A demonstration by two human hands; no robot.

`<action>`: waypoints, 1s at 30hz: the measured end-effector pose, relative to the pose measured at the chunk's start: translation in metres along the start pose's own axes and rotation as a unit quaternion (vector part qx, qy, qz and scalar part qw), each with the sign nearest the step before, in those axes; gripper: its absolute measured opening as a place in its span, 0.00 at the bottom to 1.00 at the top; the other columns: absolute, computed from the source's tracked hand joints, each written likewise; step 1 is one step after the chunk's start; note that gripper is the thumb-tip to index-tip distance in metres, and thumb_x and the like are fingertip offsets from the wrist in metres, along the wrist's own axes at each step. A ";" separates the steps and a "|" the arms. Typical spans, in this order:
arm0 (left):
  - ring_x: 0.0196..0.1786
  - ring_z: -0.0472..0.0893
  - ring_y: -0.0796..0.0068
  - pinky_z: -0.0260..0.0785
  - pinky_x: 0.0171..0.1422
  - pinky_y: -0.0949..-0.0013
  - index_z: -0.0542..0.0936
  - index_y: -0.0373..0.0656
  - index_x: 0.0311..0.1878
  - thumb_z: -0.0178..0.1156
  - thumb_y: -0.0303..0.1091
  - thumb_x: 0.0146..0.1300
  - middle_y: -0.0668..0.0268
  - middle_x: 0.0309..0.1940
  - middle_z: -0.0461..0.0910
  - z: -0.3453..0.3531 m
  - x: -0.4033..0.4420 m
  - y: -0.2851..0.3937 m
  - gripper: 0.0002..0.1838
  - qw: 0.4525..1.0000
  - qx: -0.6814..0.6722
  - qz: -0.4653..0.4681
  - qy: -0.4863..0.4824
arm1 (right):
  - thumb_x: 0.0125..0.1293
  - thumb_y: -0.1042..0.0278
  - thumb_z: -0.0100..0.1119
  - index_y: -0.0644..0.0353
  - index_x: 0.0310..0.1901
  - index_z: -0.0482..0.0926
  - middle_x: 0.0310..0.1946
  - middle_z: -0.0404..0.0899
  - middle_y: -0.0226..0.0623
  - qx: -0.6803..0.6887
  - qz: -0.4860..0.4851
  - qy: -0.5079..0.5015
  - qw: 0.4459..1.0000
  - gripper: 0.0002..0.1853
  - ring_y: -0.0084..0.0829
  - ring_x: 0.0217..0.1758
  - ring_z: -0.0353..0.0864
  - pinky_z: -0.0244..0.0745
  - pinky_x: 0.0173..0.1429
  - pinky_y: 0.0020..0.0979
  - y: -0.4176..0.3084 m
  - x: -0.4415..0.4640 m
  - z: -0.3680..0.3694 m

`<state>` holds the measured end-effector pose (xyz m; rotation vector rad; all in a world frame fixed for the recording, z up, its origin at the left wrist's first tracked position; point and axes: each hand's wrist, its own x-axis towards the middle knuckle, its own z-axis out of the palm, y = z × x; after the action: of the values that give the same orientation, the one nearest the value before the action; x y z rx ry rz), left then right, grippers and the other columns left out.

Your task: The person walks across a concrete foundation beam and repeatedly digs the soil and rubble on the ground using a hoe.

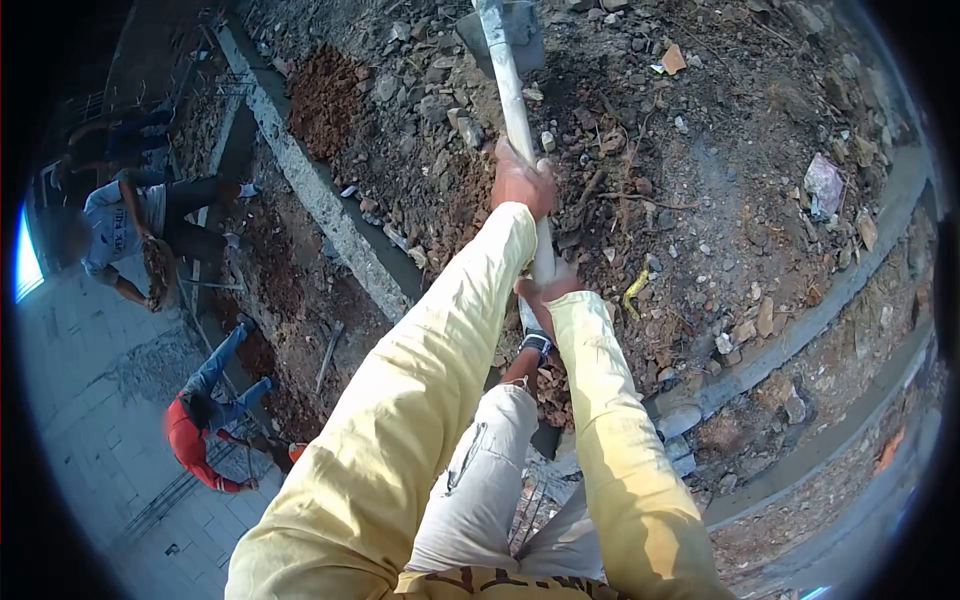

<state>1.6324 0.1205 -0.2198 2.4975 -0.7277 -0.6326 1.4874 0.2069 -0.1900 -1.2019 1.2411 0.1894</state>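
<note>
Both of my hands are wrapped around the long wooden handle of a hoe (512, 100), which runs up and slightly left in the head view. My left hand (522, 182) grips about midway along the visible shaft. Lower down, nearer my body, my right hand (545, 298) is closed on the same handle. At the top edge, the hoe's broad grey blade (522, 42) lies over the stony soil (430, 75); whether it touches the ground I cannot tell. My sandalled foot (530, 350) shows just below my right hand.
A concrete beam (330, 190) crosses the ground on the left, with reddish soil (325, 100) beside it. Another concrete strip (800, 325) edges the right. Stones and a yellow scrap (636, 288) lie nearby. A person in red (190, 440) bends at left; another person holds a round pan (157, 270).
</note>
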 end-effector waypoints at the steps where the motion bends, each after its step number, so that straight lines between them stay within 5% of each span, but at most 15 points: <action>1: 0.48 0.80 0.46 0.72 0.52 0.54 0.60 0.36 0.59 0.60 0.41 0.58 0.42 0.44 0.78 -0.004 0.001 0.002 0.31 0.994 0.056 -0.060 -0.073 | 0.49 0.56 0.70 0.63 0.56 0.69 0.46 0.79 0.50 -0.028 0.018 -0.007 0.999 0.34 0.48 0.48 0.80 0.74 0.53 0.39 0.004 0.004 0.007; 2: 0.48 0.80 0.46 0.73 0.52 0.54 0.62 0.36 0.56 0.61 0.41 0.57 0.41 0.44 0.78 -0.006 0.002 0.004 0.30 0.976 0.111 -0.118 -0.147 | 0.49 0.54 0.70 0.64 0.56 0.69 0.46 0.79 0.51 -0.056 0.039 -0.013 0.998 0.35 0.48 0.48 0.80 0.74 0.53 0.39 0.010 0.006 0.007; 5: 0.49 0.81 0.51 0.75 0.50 0.56 0.67 0.36 0.52 0.61 0.36 0.56 0.47 0.46 0.79 0.004 -0.016 -0.011 0.23 0.955 0.067 -0.243 -0.154 | 0.49 0.50 0.69 0.65 0.53 0.72 0.43 0.80 0.54 -0.082 0.076 -0.012 0.994 0.34 0.49 0.48 0.81 0.75 0.52 0.38 0.040 -0.041 0.000; 10: 0.51 0.80 0.51 0.73 0.56 0.57 0.66 0.34 0.53 0.61 0.38 0.55 0.44 0.48 0.77 0.031 -0.101 -0.030 0.26 0.934 0.164 -0.272 -0.167 | 0.49 0.50 0.69 0.67 0.49 0.74 0.38 0.81 0.53 -0.118 0.110 -0.009 0.987 0.32 0.48 0.43 0.81 0.75 0.48 0.39 0.053 -0.123 -0.021; 13: 0.52 0.80 0.53 0.73 0.56 0.58 0.65 0.38 0.54 0.61 0.38 0.57 0.49 0.49 0.78 0.016 -0.135 0.018 0.25 0.908 0.157 -0.323 -0.215 | 0.49 0.50 0.69 0.67 0.48 0.74 0.36 0.81 0.51 -0.079 0.116 -0.007 0.990 0.31 0.47 0.41 0.81 0.74 0.45 0.39 0.086 -0.161 -0.019; 15: 0.52 0.79 0.65 0.70 0.55 0.66 0.72 0.48 0.57 0.61 0.45 0.58 0.62 0.54 0.78 0.065 -0.159 -0.034 0.25 0.893 0.184 -0.355 -0.209 | 0.49 0.50 0.69 0.67 0.47 0.74 0.34 0.81 0.50 -0.050 0.129 -0.011 0.990 0.31 0.47 0.39 0.82 0.74 0.44 0.40 0.104 -0.197 -0.020; 24: 0.50 0.80 0.53 0.72 0.55 0.56 0.61 0.41 0.53 0.62 0.34 0.54 0.49 0.45 0.78 0.116 -0.327 -0.022 0.27 0.876 0.245 -0.263 -0.323 | 0.50 0.51 0.70 0.66 0.44 0.74 0.27 0.80 0.42 0.155 0.168 0.021 0.973 0.28 0.40 0.29 0.81 0.73 0.34 0.38 0.257 -0.318 0.006; 27: 0.50 0.79 0.47 0.71 0.55 0.54 0.60 0.42 0.53 0.59 0.32 0.54 0.45 0.44 0.77 0.103 -0.373 -0.032 0.25 0.878 0.243 -0.250 -0.329 | 0.55 0.60 0.67 0.64 0.33 0.77 0.24 0.79 0.35 0.386 0.228 0.031 0.893 0.15 0.27 0.24 0.76 0.70 0.29 0.31 0.259 -0.355 0.034; 29: 0.50 0.79 0.46 0.71 0.55 0.53 0.60 0.44 0.53 0.59 0.33 0.55 0.45 0.46 0.77 0.108 -0.412 -0.057 0.25 0.867 0.294 -0.136 -0.379 | 0.58 0.64 0.66 0.62 0.22 0.78 0.23 0.79 0.33 0.462 0.266 0.045 0.845 0.13 0.23 0.22 0.73 0.68 0.26 0.28 0.234 -0.381 0.006; 30: 0.50 0.79 0.46 0.71 0.55 0.53 0.60 0.46 0.54 0.59 0.35 0.55 0.44 0.47 0.77 0.108 -0.424 -0.050 0.25 0.867 0.267 -0.184 -0.377 | 0.57 0.64 0.66 0.63 0.23 0.79 0.23 0.79 0.33 0.495 0.256 0.050 0.829 0.12 0.23 0.22 0.73 0.67 0.26 0.27 0.245 -0.386 0.010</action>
<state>1.2726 0.3749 -0.2064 2.9003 -0.7528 -1.8365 1.1753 0.4997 -0.0306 0.0389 1.4447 -0.1351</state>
